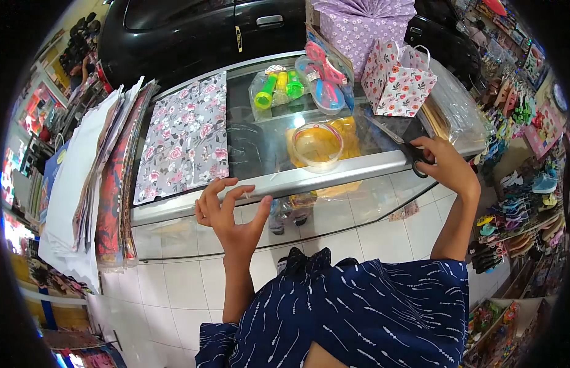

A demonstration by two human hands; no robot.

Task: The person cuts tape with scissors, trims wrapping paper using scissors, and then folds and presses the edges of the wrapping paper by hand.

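Observation:
My right hand (447,164) is at the right end of the glass counter, its thumb and fingers closed on the black handles of a pair of scissors (389,132). The blades point away to the left, over the glass. Raised at the counter's front edge, my left hand (230,214) has its fingers spread and curved. A tiny pale strip, perhaps clear tape, shows at one of its fingertips. Behind that hand lies a sheet of grey floral paper (187,132). A roll of clear tape (317,145) rests on a yellow plastic packet (350,134) between the hands.
Packaged toys (279,89) and a pink-and-blue toy set (326,80) lie farther back. A floral paper bag (398,83) and a purple box (364,34) stand at the back right. Paper sheets (83,165) hang at the left. A black car (181,37) is behind the counter (285,179).

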